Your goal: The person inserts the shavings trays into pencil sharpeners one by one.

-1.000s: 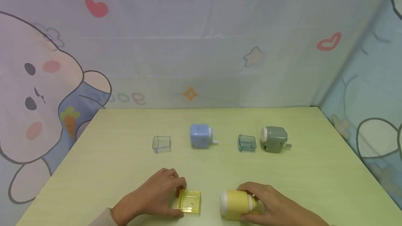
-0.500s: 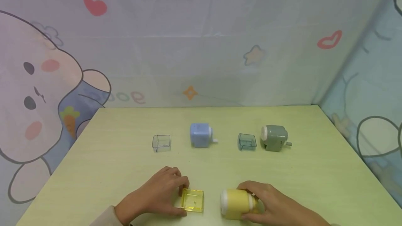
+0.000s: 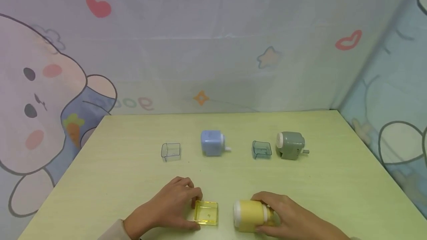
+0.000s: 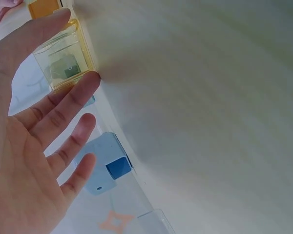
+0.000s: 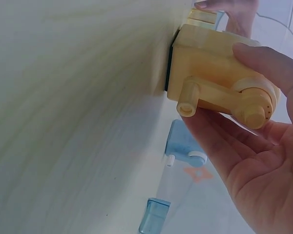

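Near the front of the table, my left hand (image 3: 168, 206) pinches a clear yellow shavings drawer (image 3: 207, 214) by its sides, between thumb and fingers. The left wrist view shows the thumb and index finger on either side of that drawer (image 4: 63, 61). To the right, my right hand (image 3: 290, 217) grips a yellow hand-crank pencil sharpener (image 3: 251, 216) with a white ring on its front, which faces the drawer. Its crank (image 5: 217, 92) points toward my right palm. A narrow gap separates drawer and sharpener. Both sit on the tabletop.
Farther back stand a blue pencil sharpener (image 3: 212, 143) and a grey-green one (image 3: 291, 146). Left of each lies a clear drawer: a pale blue drawer (image 3: 171, 151) and a teal drawer (image 3: 262, 149). A printed curtain (image 3: 227, 66) hangs behind the table (image 3: 126, 166).
My left hand has slid the yellow drawer a little to the right, nearer the sharpener. My right hand and the yellow pencil sharpener have stayed nearly still.
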A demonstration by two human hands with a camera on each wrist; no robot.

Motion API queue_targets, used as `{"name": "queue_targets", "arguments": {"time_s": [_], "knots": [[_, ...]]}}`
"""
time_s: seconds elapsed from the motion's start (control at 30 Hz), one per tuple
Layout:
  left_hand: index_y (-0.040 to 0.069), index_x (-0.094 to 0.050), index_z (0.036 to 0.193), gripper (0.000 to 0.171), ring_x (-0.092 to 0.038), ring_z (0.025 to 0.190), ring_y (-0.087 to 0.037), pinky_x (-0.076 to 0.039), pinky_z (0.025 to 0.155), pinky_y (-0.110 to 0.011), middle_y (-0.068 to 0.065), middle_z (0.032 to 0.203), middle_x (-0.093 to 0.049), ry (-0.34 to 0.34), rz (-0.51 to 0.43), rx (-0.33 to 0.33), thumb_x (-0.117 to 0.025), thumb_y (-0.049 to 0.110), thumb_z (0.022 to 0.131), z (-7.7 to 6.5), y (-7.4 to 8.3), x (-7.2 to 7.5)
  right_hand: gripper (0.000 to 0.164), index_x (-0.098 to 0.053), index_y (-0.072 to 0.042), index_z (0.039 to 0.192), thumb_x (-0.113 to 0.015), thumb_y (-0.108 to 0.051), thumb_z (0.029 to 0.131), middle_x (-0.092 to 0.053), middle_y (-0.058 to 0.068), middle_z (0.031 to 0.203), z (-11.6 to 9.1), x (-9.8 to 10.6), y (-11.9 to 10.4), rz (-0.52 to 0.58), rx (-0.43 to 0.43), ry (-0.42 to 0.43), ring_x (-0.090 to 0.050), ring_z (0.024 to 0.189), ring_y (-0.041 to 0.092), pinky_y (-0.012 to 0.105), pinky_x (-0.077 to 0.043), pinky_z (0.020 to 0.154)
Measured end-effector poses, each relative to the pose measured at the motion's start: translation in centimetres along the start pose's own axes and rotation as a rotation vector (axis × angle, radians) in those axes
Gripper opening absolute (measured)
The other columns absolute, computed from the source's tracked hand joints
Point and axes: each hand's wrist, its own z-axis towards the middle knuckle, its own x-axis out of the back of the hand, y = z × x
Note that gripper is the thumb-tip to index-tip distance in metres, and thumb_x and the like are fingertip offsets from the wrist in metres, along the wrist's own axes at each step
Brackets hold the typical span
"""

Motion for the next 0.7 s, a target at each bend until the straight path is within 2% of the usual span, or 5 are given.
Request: {"name": "queue_targets", "arguments": {"time_s": [0.23,0.5,0.7], "knots": [[0.031,-0.05,0.089,0.049,-0.038,0.085,-0.003,-0.033,0.087,-0.034,0.024,0.074,-0.042,0.011,-0.006,-0.024,-0.064,0.07,0.063,0.4,0.4,-0.2,0.044,-0.045,-0.026,0.116,-0.069,-0.035,0.08,-0.052,-0.016,0.096,0.1,0.0,-0.3,-0.002,0.006,0.001,-0.05,0.08,0.001,0.023,-0.046,0.068],[0.032,-0.05,0.088,0.049,-0.038,0.086,-0.004,-0.032,0.087,-0.033,0.024,0.076,-0.043,0.015,0.012,-0.042,-0.063,0.071,0.063,0.9,0.8,-0.6,0.042,-0.046,-0.027,0.115,-0.068,-0.038,0.081,-0.052,-0.016,0.097,0.1,0.0,-0.3,0.013,-0.046,-0.028,-0.05,0.08,0.002,0.024,-0.046,0.07],[0.032,-0.048,0.087,0.049,-0.037,0.086,-0.004,-0.032,0.086,-0.033,0.024,0.076,-0.042,0.025,0.022,-0.057,-0.062,0.072,0.063,1.5,1.1,-0.6,0.042,-0.045,-0.027,0.115,-0.068,-0.038,0.081,-0.052,-0.017,0.096,0.0,0.0,-0.2,0.001,-0.027,-0.013,-0.05,0.08,0.002,0.023,-0.046,0.07]]}}
